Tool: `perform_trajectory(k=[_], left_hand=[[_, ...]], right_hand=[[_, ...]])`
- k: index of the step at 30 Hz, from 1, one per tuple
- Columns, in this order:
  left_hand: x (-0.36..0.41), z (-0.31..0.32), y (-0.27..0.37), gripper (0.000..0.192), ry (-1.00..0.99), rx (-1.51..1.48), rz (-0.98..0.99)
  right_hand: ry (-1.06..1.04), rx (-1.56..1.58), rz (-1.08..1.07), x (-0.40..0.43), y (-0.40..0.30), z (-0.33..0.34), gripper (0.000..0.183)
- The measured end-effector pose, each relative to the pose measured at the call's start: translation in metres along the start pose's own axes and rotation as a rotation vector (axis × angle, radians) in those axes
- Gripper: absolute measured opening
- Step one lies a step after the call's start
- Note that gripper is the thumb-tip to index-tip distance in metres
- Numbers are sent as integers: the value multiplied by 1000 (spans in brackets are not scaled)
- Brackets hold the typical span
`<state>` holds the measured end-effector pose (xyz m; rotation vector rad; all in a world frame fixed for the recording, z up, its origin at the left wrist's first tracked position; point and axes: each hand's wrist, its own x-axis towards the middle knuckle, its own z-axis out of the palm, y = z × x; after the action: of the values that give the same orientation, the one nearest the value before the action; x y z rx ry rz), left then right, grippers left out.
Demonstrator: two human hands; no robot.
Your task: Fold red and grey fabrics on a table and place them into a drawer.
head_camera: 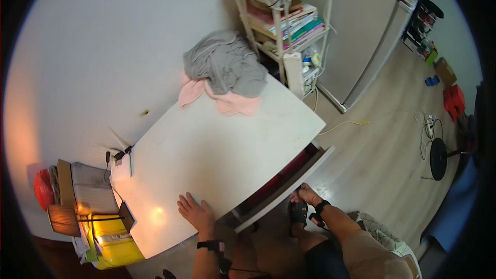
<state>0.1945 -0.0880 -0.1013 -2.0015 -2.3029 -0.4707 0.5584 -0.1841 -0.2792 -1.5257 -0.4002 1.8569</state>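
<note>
My left hand point(196, 214) lies palm down near the front edge of a white tabletop point(217, 151), fingers spread and nothing in them. Below the top, a drawer point(288, 189) with a white front stands partly pulled out. Something dark red point(277, 178) shows in the gap, mostly hidden by the tabletop. My right hand point(306, 195) is at the outer face of the drawer front with its fingers curled. Whether it grips the drawer cannot be made out. Both wrists wear black straps.
A grey cloth point(224, 63) and a pink cloth point(236, 102) lie at the table's back. A router point(122, 166) and a lit lamp point(64, 220) stand left, beside a yellow case point(116, 242). A white trolley point(281, 27) stands behind, and cables point(348, 122) cross the floor.
</note>
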Motion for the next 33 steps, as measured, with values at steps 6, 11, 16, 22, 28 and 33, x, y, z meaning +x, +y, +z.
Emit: perform_trajectory(k=[6, 11, 16, 22, 28, 33], left_hand=[[-2, 1, -7, 62, -71, -32, 24], [1, -8, -5, 61, -45, -58, -3], [2, -12, -5, 61, -44, -77, 4], [1, -14, -4, 61, -40, -75, -3], [3, -15, -3, 62, -50, -69, -6], [5, -14, -5, 63, -137, -60, -19]], right_hand=[[93, 0, -67, 42, -43, 41, 23], [197, -54, -39, 50, -52, 46, 21], [-245, -441, 19, 4, -62, 60, 26], [-570, -811, -217, -45, -211, 124, 6], [109, -879, -811, 9, -398, 191, 29], [761, -1075, -823, 87, -455, 218, 39]])
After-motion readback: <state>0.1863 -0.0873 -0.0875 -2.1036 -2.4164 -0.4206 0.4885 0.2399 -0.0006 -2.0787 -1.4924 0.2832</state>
